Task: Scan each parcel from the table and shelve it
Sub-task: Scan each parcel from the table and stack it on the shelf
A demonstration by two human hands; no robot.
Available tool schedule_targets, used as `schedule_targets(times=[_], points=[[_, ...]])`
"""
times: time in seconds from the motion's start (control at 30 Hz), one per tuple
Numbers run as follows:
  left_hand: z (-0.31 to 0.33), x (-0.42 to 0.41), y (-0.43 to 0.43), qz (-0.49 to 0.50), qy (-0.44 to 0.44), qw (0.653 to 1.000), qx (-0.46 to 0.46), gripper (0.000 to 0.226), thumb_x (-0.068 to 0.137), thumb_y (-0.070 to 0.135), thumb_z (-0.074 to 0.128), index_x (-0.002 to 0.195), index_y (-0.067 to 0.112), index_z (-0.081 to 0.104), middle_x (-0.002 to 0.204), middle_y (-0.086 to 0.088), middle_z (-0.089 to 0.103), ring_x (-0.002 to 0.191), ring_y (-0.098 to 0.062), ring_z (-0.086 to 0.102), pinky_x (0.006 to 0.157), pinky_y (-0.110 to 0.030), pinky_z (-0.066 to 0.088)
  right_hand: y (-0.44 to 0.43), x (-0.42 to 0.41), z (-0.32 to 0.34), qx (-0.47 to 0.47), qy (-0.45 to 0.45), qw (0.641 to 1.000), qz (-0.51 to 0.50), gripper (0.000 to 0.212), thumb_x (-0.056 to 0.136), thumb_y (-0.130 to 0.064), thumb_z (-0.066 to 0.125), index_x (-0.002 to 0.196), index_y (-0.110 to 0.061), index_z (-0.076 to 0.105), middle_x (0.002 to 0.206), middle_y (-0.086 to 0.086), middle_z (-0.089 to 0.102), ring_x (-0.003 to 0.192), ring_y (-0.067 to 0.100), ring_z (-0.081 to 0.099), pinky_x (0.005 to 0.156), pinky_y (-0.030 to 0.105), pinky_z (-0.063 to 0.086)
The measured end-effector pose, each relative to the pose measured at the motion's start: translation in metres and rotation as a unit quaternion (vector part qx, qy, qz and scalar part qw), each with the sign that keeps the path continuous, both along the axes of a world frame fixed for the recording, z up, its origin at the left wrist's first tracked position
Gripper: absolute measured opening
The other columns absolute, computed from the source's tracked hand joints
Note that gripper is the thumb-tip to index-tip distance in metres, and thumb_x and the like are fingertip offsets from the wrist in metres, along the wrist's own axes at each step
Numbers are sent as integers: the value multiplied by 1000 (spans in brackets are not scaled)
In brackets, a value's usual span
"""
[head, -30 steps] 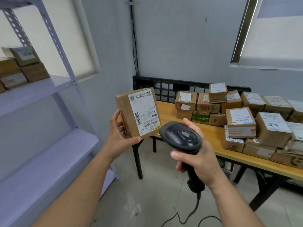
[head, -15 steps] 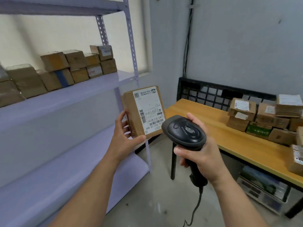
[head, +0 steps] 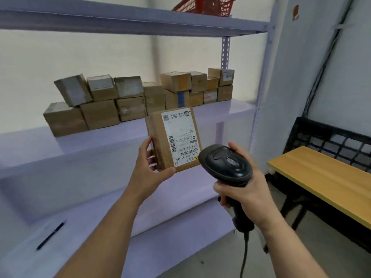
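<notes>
My left hand [head: 149, 169] grips a small brown cardboard parcel [head: 158, 141] by its lower left edge, holding it upright with its white shipping label facing me. My right hand [head: 245, 187] grips the handle of a black corded barcode scanner [head: 225, 163], whose head sits just right of and below the parcel's label. Behind the parcel, the middle board of a pale lilac shelf unit [head: 124, 135] carries a row of several stacked brown parcels [head: 140, 99]. The wooden table [head: 325, 177] shows only its left end at the right.
A black pen [head: 51, 234] lies on the lower shelf board at the left. A red basket [head: 204, 5] sits on the top board. A black metal grid [head: 329, 137] stands behind the table, and cables run down the grey wall.
My view has swung left from the table to the shelf unit, which now fills the frame. Both hands kept their grips, with parcel and scanner still side by side.
</notes>
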State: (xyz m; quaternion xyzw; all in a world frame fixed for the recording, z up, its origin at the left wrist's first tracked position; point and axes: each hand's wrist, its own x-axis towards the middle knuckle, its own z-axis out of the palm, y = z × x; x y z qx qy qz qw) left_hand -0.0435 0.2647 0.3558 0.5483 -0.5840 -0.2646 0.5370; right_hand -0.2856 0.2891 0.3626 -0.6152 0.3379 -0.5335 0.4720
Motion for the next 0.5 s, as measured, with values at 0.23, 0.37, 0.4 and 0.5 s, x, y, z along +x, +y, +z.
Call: schedule_targets(times=[0.23,0.37,0.4,0.5], points=[[3,108,18,69,6,998,-5,93,77,10,78,144,37,20,132,9,41,100,1,53,65,-8,44,-10,99,1,-24,29,998,43,90,69,8,81,127,-53,51,111,-3,68,53,31,61,54,46,56],[7,165,29,115,-1,993,-5,94,77,12,78,148,34,20,136,5,41,100,0,52,69,-9,40,-9,145,3,-34,30,997,61,89,68,4,81,132,-48,49,112,1,67,51,28,61,51,42,55],[10,178,32,131,0,991,-6,93,78,12,77,148,33,21,137,4,42,99,1,52,69,-10,40,-10,155,5,-35,35,997,67,89,69,7,81,134,-45,47,113,2,66,51,27,61,51,41,55],[18,217,41,172,10,985,-13,90,78,12,77,148,33,23,138,-1,43,98,1,53,70,-13,40,-13,183,12,-37,51,994,88,90,71,12,76,136,-43,46,114,-2,65,52,27,61,52,41,56]])
